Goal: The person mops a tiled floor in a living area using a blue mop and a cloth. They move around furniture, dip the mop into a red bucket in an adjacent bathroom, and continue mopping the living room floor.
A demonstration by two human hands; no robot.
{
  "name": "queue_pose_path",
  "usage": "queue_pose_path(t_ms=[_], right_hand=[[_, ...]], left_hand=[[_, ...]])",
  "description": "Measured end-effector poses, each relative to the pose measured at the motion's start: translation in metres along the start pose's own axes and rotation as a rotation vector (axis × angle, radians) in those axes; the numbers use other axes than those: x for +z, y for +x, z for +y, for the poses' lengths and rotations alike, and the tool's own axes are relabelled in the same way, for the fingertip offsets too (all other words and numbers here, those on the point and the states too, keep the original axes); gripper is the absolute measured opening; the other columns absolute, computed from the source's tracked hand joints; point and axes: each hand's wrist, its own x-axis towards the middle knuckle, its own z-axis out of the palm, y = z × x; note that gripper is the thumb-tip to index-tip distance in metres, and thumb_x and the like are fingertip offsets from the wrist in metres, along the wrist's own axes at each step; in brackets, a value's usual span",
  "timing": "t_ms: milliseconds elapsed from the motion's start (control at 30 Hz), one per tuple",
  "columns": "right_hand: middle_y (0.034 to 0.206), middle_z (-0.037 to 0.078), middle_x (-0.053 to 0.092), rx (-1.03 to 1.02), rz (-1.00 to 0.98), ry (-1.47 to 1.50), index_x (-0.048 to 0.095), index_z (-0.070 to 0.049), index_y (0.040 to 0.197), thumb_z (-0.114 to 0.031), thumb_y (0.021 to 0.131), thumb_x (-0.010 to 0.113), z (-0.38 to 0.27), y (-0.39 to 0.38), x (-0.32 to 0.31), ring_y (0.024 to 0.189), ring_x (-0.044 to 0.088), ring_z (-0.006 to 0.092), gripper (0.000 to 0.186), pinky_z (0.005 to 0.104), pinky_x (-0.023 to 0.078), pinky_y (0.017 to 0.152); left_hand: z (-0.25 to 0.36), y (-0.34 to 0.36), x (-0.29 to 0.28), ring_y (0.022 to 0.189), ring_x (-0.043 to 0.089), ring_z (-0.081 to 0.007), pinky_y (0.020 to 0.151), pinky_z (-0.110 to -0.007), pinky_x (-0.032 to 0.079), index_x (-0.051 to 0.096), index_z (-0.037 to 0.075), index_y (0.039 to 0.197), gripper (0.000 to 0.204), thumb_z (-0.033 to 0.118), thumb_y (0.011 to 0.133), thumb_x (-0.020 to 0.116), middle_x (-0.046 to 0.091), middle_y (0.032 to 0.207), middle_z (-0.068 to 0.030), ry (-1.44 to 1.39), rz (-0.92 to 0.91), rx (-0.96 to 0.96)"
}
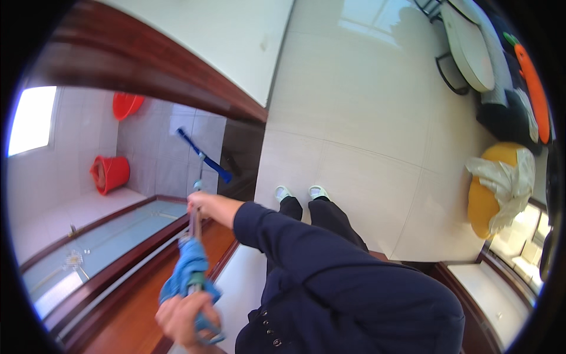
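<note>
A long-handled floor tool (201, 171) slants across the left side, its narrow blue head (203, 154) held out over the grey tiled floor beyond the doorway. Motion blur hides whether that head is a mop or a squeegee. My right hand (201, 203), reaching across to the left in a dark blue sleeve, is closed around the handle below the head. Lower and nearer, my left hand (187, 318) is wrapped round the handle's other end, beside a green collar. Bunched blue cloth (190, 265) surrounds the handle just above this hand, and a blue loop shows by the fingers.
Two red buckets, one nearer (112, 174) and one farther (127, 105), stand in the tiled room. A wood-framed glass door (112, 248) and brown door frame (159, 65) border the opening. At right are a chair (469, 47) and a yellow stool (489, 194) with a plastic bag.
</note>
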Motion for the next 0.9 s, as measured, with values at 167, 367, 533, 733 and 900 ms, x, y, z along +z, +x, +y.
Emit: queue_pose_path(t_ms=[167, 367, 533, 733, 900], right_hand=[[0.076, 0.014, 0.055, -0.114, 0.202, -0.111, 0.04, 0.003, 0.105, -0.006, 0.086, 0.04, -0.003, -0.093, 0.018, 0.054, 0.059, 0.0213, 0.021, 0.0367, 0.051, 0.041], [0.094, 0.019, 0.054, -0.252, 0.314, 0.042, 0.005, 0.002, 0.127, -0.003, 0.082, 0.043, -0.006, -0.186, -0.078, 0.061, 0.064, 0.0265, 0.06, 0.0403, 0.056, 0.048], [0.078, 0.019, 0.056, -0.468, 0.464, 0.355, 0.039, 0.006, 0.098, -0.003, 0.08, 0.046, -0.006, -0.249, -0.195, 0.062, 0.062, 0.0265, 0.022, 0.0404, 0.055, 0.05], [0.063, 0.018, 0.056, -0.843, 0.657, 0.652, 0.043, 0.005, 0.081, -0.004, 0.076, 0.042, -0.02, -0.32, -0.376, 0.052, 0.058, 0.0268, 0.011, 0.0386, 0.049, 0.043], [0.061, 0.016, 0.052, -1.043, 0.681, 0.9, 0.044, -0.001, 0.077, -0.005, 0.073, 0.044, -0.018, -0.377, -0.528, 0.053, 0.055, 0.0262, 0.005, 0.0371, 0.049, 0.05]], left_hand=[[0.023, -0.003, -0.045, 0.058, 0.057, -0.0251, 0.056, -0.034, 0.048, 0.056, -0.01, 0.077, 0.011, 0.0, 0.078, 0.061, 0.059, 0.068, -0.0195, -0.278, 0.533, -0.349], [0.048, 0.001, -0.035, 0.057, 0.054, -0.0241, 0.054, -0.034, 0.045, 0.053, -0.009, 0.074, 0.015, 0.004, 0.079, 0.059, 0.056, 0.064, -0.018, -0.574, 0.465, -0.407], [0.059, 0.0, 0.004, 0.057, 0.054, -0.0159, 0.059, -0.027, 0.044, 0.055, -0.001, 0.075, 0.004, 0.002, 0.078, 0.055, 0.06, 0.066, -0.0097, -0.635, 0.194, -0.202], [0.126, 0.06, 0.103, 0.059, 0.064, -0.0201, 0.055, -0.027, 0.049, 0.06, 0.0, 0.076, 0.008, 0.0, 0.069, 0.063, 0.065, 0.067, -0.01, -0.886, -0.159, 0.358], [0.209, 0.076, 0.193, 0.065, 0.066, -0.02, 0.058, -0.027, 0.051, 0.063, 0.004, 0.084, 0.02, -0.004, 0.066, 0.067, 0.066, 0.075, -0.01, -1.12, -0.299, 0.574]])
